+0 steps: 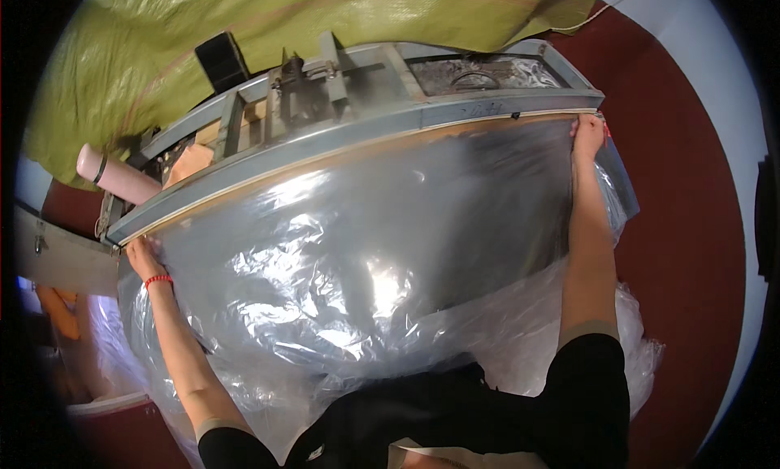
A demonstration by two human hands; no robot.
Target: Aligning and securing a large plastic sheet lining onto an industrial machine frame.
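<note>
A wide sheet of clear plastic film [325, 250] lies over a grey surface in front of me, shiny and wrinkled in the middle. Along its far side runs a long grey metal bar [357, 126] with a thin pale strip at its near edge. My left hand [145, 258], below a red bead bracelet, is closed on the film's far left corner, close to the bar. At the far right corner my right hand [588, 136] is closed on the film as well, beside the bar's right end. Between my hands the film stretches along the bar.
Behind the bar is a metal frame with a clamp-like mechanism [296, 83] and a tray [487, 75] holding crumpled film. A pink bottle [118, 175] lies at the left, a black phone-like slab [222, 61] at the back. Yellow-green woven sheeting [349, 14] hangs behind. The floor [682, 225] is dark red.
</note>
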